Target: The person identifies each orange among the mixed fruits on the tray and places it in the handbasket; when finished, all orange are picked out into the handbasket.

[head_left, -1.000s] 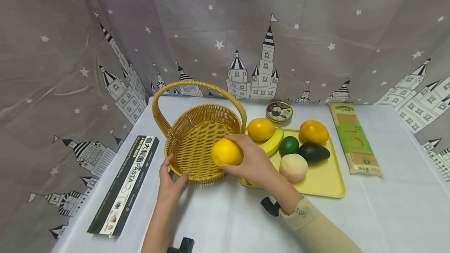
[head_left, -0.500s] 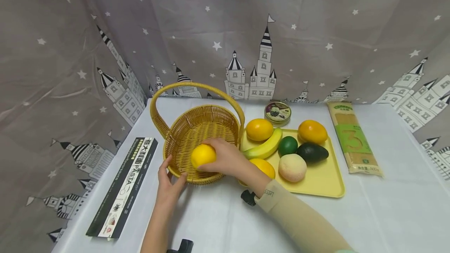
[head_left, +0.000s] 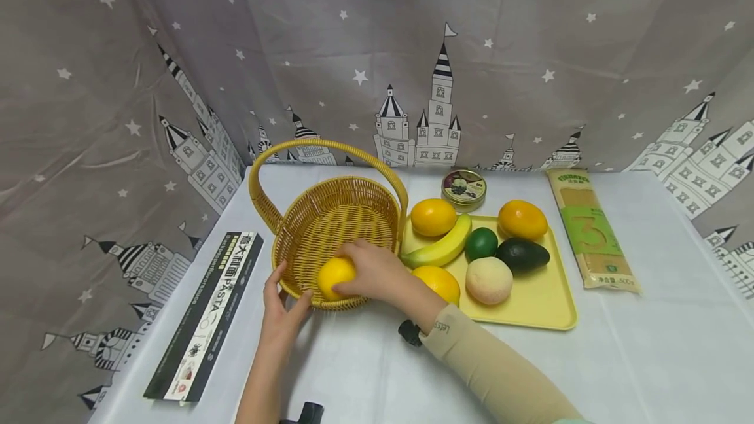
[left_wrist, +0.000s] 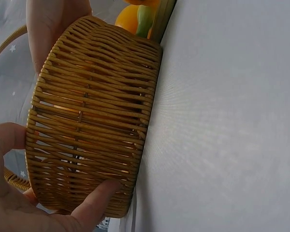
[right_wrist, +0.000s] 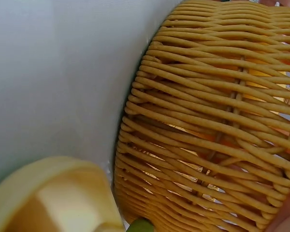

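Observation:
A round yellow fruit (head_left: 336, 278) sits low inside the woven basket (head_left: 341, 186), near its front wall. My right hand (head_left: 377, 273) reaches over the basket's right front rim and holds the fruit from the right, with the fingertips hidden inside. On the basket's front left rim is my left hand (head_left: 281, 311), pinching the wall. In the left wrist view its thumb (left_wrist: 97, 203) presses the outside of the weave while other fingers go over the rim. The right wrist view shows mostly the basket's outer wall (right_wrist: 217, 111).
Right of the basket, a yellow tray (head_left: 544, 303) bears a banana (head_left: 442, 250), a peach (head_left: 489, 281), an avocado (head_left: 523, 256), a green fruit (head_left: 482, 244) and several orange-yellow fruits. A round tin (head_left: 464, 190) stands behind. A pasta box (head_left: 203, 319) lies left, a noodle packet (head_left: 592, 231) right.
My right hand has carried the yellow fruit leftward from over the basket's right rim, then down into the basket. The left hand has stayed on the rim.

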`<state>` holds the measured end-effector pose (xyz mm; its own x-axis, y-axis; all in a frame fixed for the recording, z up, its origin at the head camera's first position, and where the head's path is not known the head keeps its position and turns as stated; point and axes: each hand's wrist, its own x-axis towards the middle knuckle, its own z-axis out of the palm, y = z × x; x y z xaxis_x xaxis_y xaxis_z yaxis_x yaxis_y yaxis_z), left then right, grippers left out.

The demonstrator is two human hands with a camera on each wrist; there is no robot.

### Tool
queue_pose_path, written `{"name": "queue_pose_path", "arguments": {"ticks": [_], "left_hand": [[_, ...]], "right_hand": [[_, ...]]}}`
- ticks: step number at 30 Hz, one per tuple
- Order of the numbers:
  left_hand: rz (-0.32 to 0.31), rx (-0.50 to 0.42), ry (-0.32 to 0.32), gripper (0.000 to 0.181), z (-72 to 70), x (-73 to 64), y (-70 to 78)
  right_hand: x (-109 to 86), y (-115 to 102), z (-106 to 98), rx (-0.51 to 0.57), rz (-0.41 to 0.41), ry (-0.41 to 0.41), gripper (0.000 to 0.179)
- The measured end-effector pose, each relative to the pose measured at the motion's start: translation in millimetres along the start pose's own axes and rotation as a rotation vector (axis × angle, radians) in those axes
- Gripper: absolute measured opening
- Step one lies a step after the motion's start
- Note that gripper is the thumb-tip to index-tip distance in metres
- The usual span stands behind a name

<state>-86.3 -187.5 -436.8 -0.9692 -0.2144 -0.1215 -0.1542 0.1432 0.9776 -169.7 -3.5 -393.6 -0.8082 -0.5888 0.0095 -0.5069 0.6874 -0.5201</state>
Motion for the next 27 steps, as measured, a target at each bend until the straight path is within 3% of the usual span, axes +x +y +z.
{"name": "queue_pose_path", "arguments": {"ticks": [8,13,20,27], "left_hand": [[-0.018,-0.002,0.000,0.075,0.3,-0.2,1.1],[-0.044,-0.071,-0.010,0.077,0.2,-0.9,2.5],[-0.045,-0.082,-0.023,0.079,0.2,-3.8,4.1],[-0.048,-0.109,-0.019,0.079,0.9,-1.7,2.8]], "right_hand": [[-3.3,1,-1,0.022,-0.013,0.017,0.058],[-8.3,2,-6,0.051,-0.012,0.049,0.056],[-21.8,5,-24,0.121,-0.009,0.097,0.056],[-42.1,16,-42,0.216,0.057,0.161,0.061]]}}
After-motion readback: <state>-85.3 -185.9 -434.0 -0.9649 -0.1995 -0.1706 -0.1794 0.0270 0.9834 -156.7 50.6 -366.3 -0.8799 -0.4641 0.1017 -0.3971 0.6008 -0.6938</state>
